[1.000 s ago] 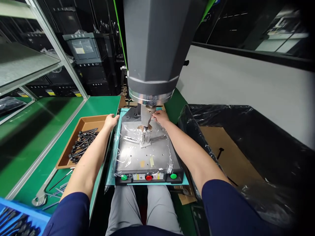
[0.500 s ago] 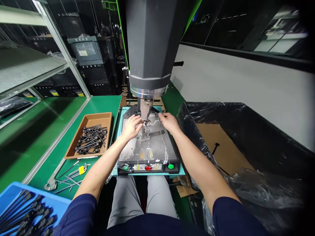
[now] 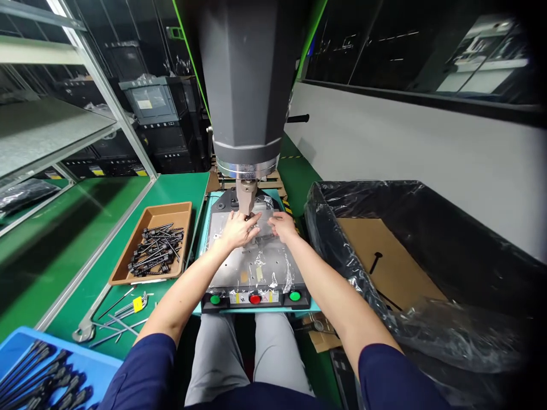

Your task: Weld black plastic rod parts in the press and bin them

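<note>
Under the machine's grey head, a metal horn (image 3: 245, 196) points down at a fixture on the plastic-covered base plate (image 3: 231, 273). My left hand (image 3: 240, 230) is at the fixture just below the horn tip, thumb and forefinger apart, covering most of the fixture. Between horn and hand a small dark piece shows, too hidden to name. To the right of the fixture, my right hand (image 3: 282, 226) hovers over the plate with its fingers bent together toward the left hand. Whatever its fingertips may hold is too small to make out.
A brown tray (image 3: 114, 272) of black slender parts stands left, near hex keys (image 3: 128, 306) and a wrench (image 3: 85, 329). A blue bin (image 3: 109, 364) holds longer black parts. Green buttons (image 3: 294, 296) line the base's front. A plastic-lined box (image 3: 325, 228) stands right.
My right hand has moved left and closer to the fixture, its fingers drawing together. My left hand has shifted slightly right across the fixture, hiding more of it. The view has shifted a little.
</note>
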{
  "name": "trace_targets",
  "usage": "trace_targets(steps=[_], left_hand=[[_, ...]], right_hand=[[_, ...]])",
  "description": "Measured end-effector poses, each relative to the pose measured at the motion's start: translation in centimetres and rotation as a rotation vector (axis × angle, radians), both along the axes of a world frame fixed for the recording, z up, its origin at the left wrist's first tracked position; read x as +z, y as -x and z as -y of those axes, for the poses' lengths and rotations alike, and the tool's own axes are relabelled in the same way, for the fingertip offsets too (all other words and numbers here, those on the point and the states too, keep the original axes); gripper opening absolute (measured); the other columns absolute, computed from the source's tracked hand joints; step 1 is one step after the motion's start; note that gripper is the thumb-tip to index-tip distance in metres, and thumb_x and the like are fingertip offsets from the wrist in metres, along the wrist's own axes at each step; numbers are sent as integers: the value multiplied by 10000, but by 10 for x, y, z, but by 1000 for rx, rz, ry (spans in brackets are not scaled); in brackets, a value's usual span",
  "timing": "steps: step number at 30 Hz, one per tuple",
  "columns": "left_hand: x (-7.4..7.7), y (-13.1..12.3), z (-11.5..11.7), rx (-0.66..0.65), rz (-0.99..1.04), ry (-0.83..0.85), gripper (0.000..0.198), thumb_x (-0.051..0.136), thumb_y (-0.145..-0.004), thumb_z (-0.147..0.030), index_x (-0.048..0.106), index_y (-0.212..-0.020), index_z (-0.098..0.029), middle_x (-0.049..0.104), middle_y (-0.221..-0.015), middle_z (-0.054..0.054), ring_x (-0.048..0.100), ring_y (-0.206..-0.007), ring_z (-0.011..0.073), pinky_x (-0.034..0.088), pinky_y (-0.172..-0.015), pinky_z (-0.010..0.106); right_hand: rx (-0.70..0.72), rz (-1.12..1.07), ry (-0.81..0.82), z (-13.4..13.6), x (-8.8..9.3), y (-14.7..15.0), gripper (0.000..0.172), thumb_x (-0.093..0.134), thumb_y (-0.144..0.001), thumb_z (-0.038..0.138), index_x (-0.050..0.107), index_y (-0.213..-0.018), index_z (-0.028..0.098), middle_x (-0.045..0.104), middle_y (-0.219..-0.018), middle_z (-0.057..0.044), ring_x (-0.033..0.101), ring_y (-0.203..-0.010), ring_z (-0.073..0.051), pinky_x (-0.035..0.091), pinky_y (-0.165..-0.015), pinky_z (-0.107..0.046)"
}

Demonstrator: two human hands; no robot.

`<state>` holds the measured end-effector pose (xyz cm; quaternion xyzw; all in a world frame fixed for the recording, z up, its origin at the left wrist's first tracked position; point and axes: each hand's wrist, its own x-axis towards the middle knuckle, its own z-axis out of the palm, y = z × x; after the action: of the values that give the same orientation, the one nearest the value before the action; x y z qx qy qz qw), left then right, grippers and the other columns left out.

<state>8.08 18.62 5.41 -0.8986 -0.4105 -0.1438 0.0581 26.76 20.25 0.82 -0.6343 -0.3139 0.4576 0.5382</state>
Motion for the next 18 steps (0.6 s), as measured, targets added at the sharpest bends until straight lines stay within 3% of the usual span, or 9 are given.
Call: trace_targets(steps=[5, 10, 14, 18], left_hand=[[10, 9, 3, -28, 23, 14, 597, 425, -926, -571, 426, -1460, -303, 469, -1382, 170, 436, -1281, 357, 363, -1034, 556], [17, 40, 19, -24, 85, 19, 635, 462, -895, -616, 459, -1433, -279, 388, -1498, 147, 287, -1419, 381, 295, -1097, 612], [19, 77, 50, 37, 338, -51, 559, 510, -896, -549, 550, -1339, -209, 449, -1471, 142, 314, -1429, 320, 313, -1147, 530], [13, 103, 101, 138, 584, -4, 379, 518, -914, -445, 630, -1198, -219, 588, -1334, 107, 470, -1329, 267, 387, -1122, 489]], right_hand=[[9, 27, 40, -1, -6, 3, 214, 661, -891, 161, 577, -1088, 152, 652, -725, -7, 398, -339, -50, 301, -299, -159], [49, 109, 52, 2, -5, -2, 229, 654, -921, 244, 573, -1109, 141, 670, -768, -33, 514, -381, -80, 408, -345, -176], [52, 240, 28, 4, -1, -10, 301, 650, -915, 337, 582, -1132, 139, 680, -806, -41, 626, -518, -127, 493, -461, -201], [-9, 396, -36, 14, 14, -31, 347, 650, -890, 384, 606, -1139, 147, 694, -977, -97, 675, -889, -217, 539, -743, -298]])
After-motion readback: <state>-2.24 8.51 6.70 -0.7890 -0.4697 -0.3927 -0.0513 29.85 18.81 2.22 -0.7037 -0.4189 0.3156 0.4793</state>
